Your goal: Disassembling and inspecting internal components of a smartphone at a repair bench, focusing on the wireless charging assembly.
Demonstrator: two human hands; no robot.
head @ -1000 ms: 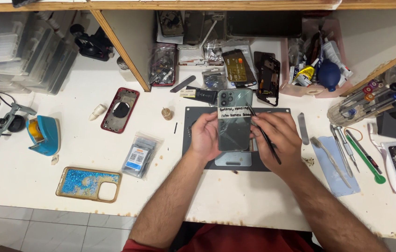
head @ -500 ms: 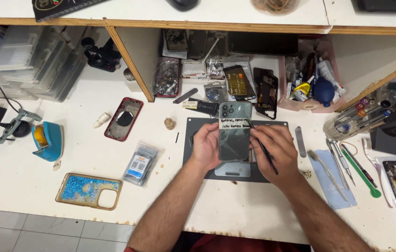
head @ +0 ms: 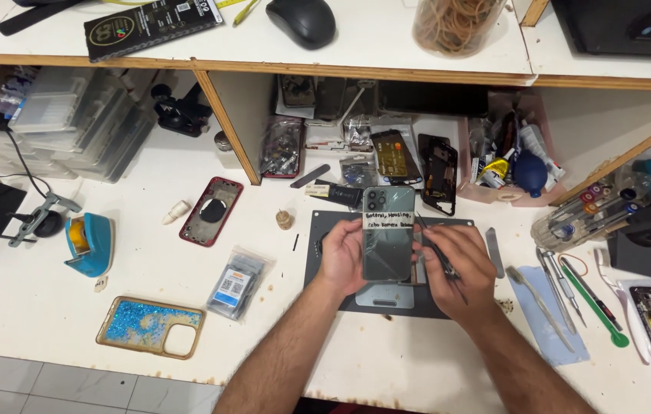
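A dark green phone [head: 387,234] with a cracked glass back and a strip of labelled tape lies face down over a dark work mat [head: 326,230]. My left hand [head: 343,255] grips its left edge. My right hand [head: 458,264] rests against the phone's right edge and holds a thin dark tool [head: 438,249] like a pen, its tip at the phone's upper right side.
On the white bench lie a red phone frame [head: 211,211], a glittery blue case [head: 151,326], a bagged part [head: 236,284], a blue tape dispenser [head: 89,243] and hand tools [head: 571,287] on the right. Opened phones [head: 437,173] and a parts tray [head: 509,162] sit behind; a shelf runs above.
The view has tilted up, showing more of the upper shelf. Both hands stay on the phone over the mat, with the tool still at its right edge.
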